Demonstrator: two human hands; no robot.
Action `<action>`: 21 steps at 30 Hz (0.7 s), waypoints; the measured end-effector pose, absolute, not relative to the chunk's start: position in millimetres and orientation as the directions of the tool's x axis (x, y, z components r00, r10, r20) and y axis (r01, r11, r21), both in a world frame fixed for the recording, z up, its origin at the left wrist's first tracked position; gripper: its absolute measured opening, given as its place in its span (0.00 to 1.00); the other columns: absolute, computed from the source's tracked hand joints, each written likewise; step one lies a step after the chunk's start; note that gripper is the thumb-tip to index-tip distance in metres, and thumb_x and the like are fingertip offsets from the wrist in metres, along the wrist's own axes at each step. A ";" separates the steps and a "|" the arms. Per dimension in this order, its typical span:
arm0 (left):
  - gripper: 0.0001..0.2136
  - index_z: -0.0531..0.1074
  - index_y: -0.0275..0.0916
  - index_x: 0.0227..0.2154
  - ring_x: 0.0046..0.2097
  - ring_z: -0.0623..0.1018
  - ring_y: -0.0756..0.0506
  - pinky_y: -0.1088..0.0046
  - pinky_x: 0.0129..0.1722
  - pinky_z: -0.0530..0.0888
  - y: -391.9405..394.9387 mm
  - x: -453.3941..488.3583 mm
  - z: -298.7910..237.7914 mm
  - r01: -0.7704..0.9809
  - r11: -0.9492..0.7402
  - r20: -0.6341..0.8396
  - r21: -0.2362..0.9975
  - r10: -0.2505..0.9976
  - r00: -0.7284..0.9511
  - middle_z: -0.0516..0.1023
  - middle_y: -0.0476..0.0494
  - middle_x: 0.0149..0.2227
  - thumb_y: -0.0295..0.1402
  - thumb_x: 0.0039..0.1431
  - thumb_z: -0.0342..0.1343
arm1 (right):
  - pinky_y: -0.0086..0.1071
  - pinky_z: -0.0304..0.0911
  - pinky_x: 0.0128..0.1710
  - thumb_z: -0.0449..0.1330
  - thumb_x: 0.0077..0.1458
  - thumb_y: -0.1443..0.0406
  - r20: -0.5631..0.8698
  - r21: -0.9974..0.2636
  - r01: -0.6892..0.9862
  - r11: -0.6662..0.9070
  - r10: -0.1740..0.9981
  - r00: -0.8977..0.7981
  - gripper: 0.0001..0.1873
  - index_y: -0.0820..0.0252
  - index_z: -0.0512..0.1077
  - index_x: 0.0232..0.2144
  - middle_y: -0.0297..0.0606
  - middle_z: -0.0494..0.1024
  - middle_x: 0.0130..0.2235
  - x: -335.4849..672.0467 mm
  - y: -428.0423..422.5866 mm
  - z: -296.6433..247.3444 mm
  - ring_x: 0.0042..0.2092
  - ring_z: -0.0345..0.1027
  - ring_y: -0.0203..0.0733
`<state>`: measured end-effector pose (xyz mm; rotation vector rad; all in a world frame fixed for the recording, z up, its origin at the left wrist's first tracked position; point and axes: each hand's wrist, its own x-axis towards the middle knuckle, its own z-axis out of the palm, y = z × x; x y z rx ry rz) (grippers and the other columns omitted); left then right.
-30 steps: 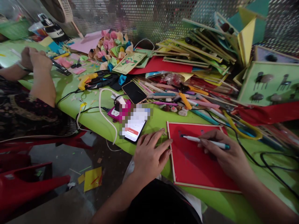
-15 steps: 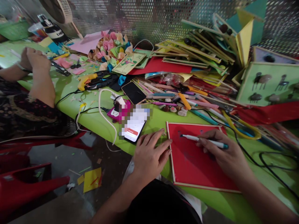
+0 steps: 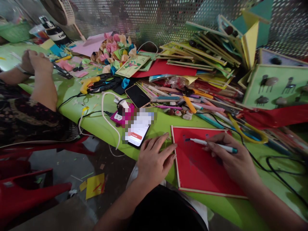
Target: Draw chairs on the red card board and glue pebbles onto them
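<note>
A red sheet edged with pale strips lies on the green table in front of me, bearing faint dark marks near its upper left. Pinched in my right hand is a white marker with a teal end, its tip pointing left over the sheet's upper part. Whether the tip touches the surface I cannot tell. My left hand rests palm down with fingers stretched, the fingertips at the sheet's left edge. Just beyond it lies a phone with a lit screen.
Pens and sticks and small stones lie behind the sheet, beside a black cable. Framed cards are piled at the back. A dark phone and glue gun lie left. Another person's hands are clasped.
My right hand has shifted the marker slightly to the right, and a short dark mark shows by its tip. My left hand stays where it was.
</note>
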<state>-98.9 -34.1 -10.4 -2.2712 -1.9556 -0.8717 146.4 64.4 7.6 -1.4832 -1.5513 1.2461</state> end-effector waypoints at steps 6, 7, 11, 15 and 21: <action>0.14 0.77 0.53 0.55 0.59 0.77 0.40 0.56 0.54 0.71 -34.5 -99.9 -9.4 0.918 -0.215 0.414 0.334 0.908 0.062 0.74 0.49 0.65 0.37 0.71 0.55 | 0.30 0.61 0.27 0.70 0.54 0.46 -0.155 -0.930 0.354 -0.096 0.978 -0.142 0.20 0.55 0.75 0.33 0.37 0.81 0.28 144.8 65.9 8.3 0.28 0.69 0.38; 0.14 0.77 0.53 0.55 0.58 0.77 0.40 0.56 0.54 0.71 -34.5 -99.9 -9.0 0.918 -0.217 0.418 0.333 0.906 0.063 0.74 0.49 0.65 0.37 0.71 0.55 | 0.29 0.61 0.27 0.70 0.53 0.46 -0.152 -0.932 0.350 -0.095 0.979 -0.139 0.20 0.55 0.75 0.33 0.37 0.81 0.28 144.7 66.0 8.2 0.28 0.69 0.38; 0.13 0.77 0.52 0.55 0.58 0.77 0.40 0.56 0.54 0.72 -34.2 -99.4 -8.6 0.919 -0.223 0.432 0.326 0.900 0.065 0.75 0.48 0.64 0.37 0.70 0.56 | 0.29 0.61 0.27 0.70 0.54 0.47 -0.155 -0.939 0.328 -0.103 0.978 -0.138 0.20 0.56 0.76 0.33 0.36 0.81 0.27 146.4 65.8 7.1 0.28 0.69 0.38; 0.13 0.77 0.53 0.54 0.58 0.77 0.40 0.56 0.53 0.72 -34.6 -99.1 -9.8 0.919 -0.220 0.427 0.327 0.902 0.064 0.75 0.49 0.65 0.38 0.71 0.55 | 0.29 0.61 0.27 0.71 0.54 0.49 -0.164 -0.951 0.283 -0.121 0.977 -0.134 0.18 0.56 0.75 0.34 0.36 0.81 0.28 149.4 66.2 5.8 0.27 0.68 0.37; 0.14 0.76 0.54 0.56 0.59 0.76 0.41 0.56 0.55 0.71 -35.0 -100.1 -11.4 0.920 -0.214 0.405 0.329 0.912 0.067 0.73 0.50 0.66 0.38 0.71 0.55 | 0.28 0.60 0.25 0.71 0.54 0.48 -0.168 -0.946 0.302 -0.119 0.976 -0.141 0.19 0.56 0.75 0.33 0.36 0.80 0.27 146.0 66.2 8.1 0.26 0.66 0.36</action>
